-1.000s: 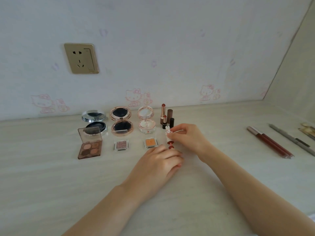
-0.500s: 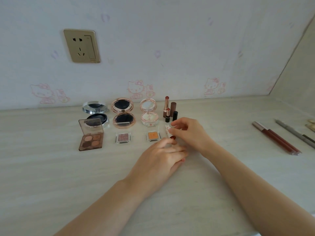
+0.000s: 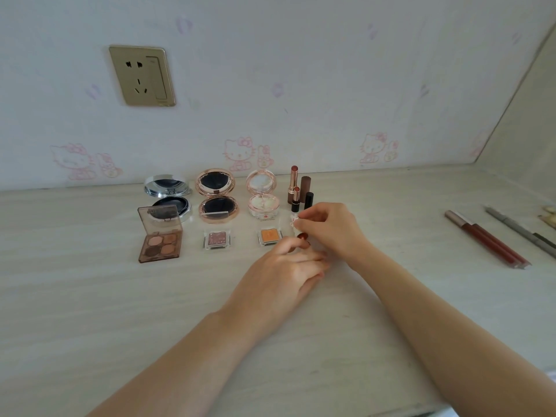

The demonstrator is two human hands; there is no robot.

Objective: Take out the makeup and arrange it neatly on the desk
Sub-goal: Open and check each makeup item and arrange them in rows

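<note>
Both hands meet mid-desk (image 3: 90,296) toward its back edge: right hand (image 3: 331,230) pinches a small white-topped lip gloss (image 3: 296,225), left hand (image 3: 285,275) apparently gripping its reddish lower end

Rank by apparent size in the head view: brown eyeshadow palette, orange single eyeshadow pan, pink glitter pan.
1. Brown eyeshadow palette, clearly largest.
2. Orange pan and pink glitter pan: they look alike, so no ranking between them.
</note>
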